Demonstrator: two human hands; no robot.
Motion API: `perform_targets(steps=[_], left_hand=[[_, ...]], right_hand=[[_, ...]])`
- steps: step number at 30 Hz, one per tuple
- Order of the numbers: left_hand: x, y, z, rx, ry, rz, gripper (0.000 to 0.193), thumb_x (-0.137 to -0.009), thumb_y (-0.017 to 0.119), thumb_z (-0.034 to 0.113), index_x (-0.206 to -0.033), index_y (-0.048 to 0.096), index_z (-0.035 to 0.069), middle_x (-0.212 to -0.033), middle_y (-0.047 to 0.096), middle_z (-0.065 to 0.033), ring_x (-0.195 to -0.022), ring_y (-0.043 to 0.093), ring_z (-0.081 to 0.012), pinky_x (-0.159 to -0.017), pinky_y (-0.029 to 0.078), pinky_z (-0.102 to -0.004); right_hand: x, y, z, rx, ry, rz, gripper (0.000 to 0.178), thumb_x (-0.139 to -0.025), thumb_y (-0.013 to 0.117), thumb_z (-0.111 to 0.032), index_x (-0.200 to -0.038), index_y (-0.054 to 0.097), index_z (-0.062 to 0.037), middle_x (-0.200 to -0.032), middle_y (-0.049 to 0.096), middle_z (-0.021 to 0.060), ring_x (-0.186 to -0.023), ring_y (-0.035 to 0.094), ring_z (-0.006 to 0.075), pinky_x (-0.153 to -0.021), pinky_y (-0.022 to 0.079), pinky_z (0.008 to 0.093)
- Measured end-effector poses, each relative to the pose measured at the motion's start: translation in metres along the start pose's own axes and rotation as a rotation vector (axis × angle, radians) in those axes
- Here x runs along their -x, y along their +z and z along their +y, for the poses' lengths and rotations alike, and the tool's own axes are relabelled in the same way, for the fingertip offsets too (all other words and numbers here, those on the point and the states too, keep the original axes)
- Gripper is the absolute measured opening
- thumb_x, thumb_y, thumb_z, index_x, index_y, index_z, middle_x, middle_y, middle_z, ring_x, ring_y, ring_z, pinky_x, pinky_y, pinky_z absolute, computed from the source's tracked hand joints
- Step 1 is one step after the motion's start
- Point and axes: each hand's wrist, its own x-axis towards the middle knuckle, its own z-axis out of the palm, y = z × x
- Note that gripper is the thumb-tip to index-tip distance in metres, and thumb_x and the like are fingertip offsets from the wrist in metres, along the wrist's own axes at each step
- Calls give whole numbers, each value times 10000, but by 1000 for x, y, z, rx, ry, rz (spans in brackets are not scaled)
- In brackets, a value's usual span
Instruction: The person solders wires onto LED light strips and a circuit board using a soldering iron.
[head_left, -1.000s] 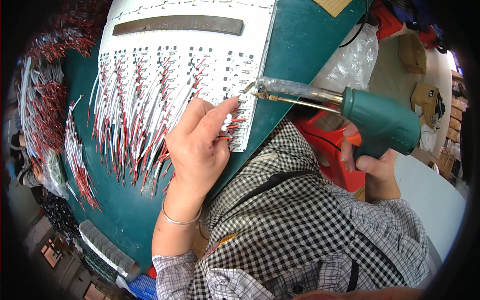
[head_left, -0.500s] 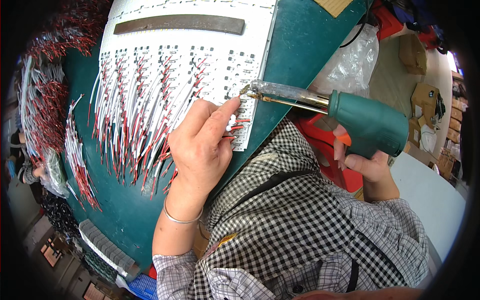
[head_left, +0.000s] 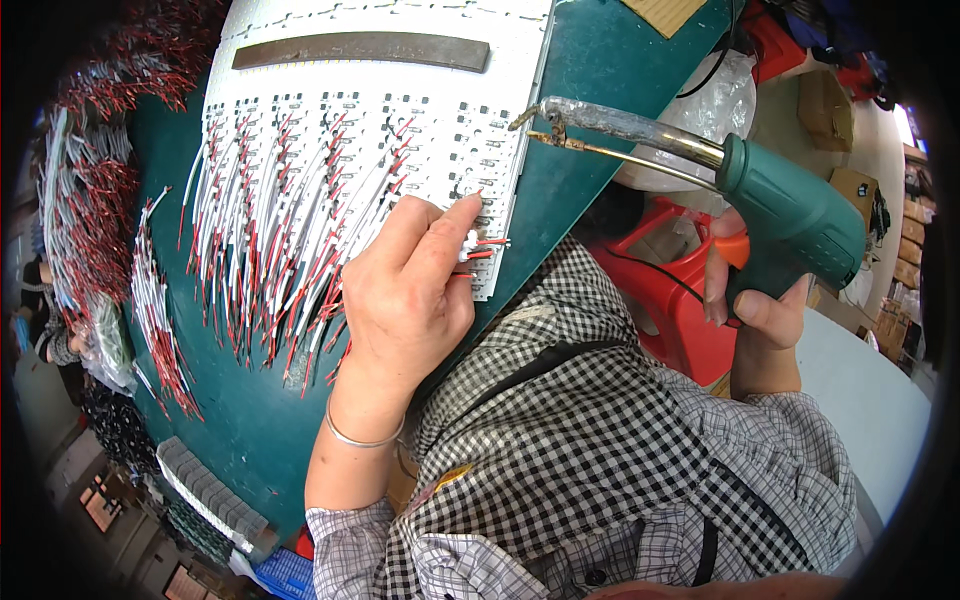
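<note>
A white panel of small circuit boards (head_left: 435, 100) lies on the green table. My left hand (head_left: 408, 290) rests on its lower right part, fingers closed around a few short wires (head_left: 487, 243) whose red ends stick out to the right; the index fingertip presses on the board. My right hand (head_left: 768, 318) grips a green soldering gun (head_left: 795, 212) with an orange trigger, off the table's right edge. Its bent, darkened tip and thin feed tube hover by the panel's right edge, apart from my left fingers. Rows of white and red wires (head_left: 270, 230) hang from the boards left of my hand.
A dark metal bar (head_left: 360, 50) lies across the panel's upper part. Loose wire bundles (head_left: 160, 320) and a larger wire pile (head_left: 85, 210) are on the left. A red stool (head_left: 680, 300) and a clear plastic bag (head_left: 715, 115) stand right of the table.
My right hand has drawn the soldering gun up and to the right, so its tip has left the spot beside my left index finger. My left hand has barely moved.
</note>
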Motion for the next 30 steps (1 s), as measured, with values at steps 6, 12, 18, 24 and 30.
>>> perform_targets(steps=[6, 12, 18, 24, 30], left_hand=[[-4, -12, -3, -36, 36, 64, 418, -627, 580, -126, -1021, 622, 6, -820, 588, -106, -612, 575, -263, -538, 478, -334], [-3, -12, -1, 119, -176, 214, 84, -931, 502, 0, -996, 555, -7, -828, 518, -51, -724, 477, -115, -640, 423, -221], [-13, -3, 1, -91, -152, 9, 498, -679, 587, -131, -1131, 629, 74, -848, 528, -98, -668, 562, -231, -548, 466, -333], [-10, -2, -4, -254, 4, 130, 504, -603, 591, -93, -1055, 705, 99, -674, 504, -22, -526, 509, -153, -458, 420, -291], [-6, -5, -3, -226, 10, 118, 556, -552, 582, -98, -1053, 706, 108, -714, 548, -17, -519, 522, -144, -444, 422, -293]], right_hand=[[-6, -1, -14, 154, -204, 47, 653, -703, 736, -203, -1155, 438, 162, -1039, 560, 201, -482, 547, 161, -359, 428, 231], [-5, -3, -21, 68, -183, -20, 678, -673, 752, -139, -1210, 435, 126, -1074, 562, 237, -583, 585, 202, -414, 459, 239], [1, -6, -6, -43, -35, -119, 706, -656, 743, -45, -1281, 432, 58, -1151, 563, 265, -709, 619, 244, -518, 511, 270], [0, -4, -3, -66, -10, -142, 681, -662, 713, 2, -1284, 439, 39, -1166, 563, 257, -746, 619, 250, -593, 529, 303], [-2, -4, 1, -62, 4, -173, 682, -673, 718, 7, -1290, 431, 39, -1171, 558, 266, -765, 619, 247, -615, 534, 306]])
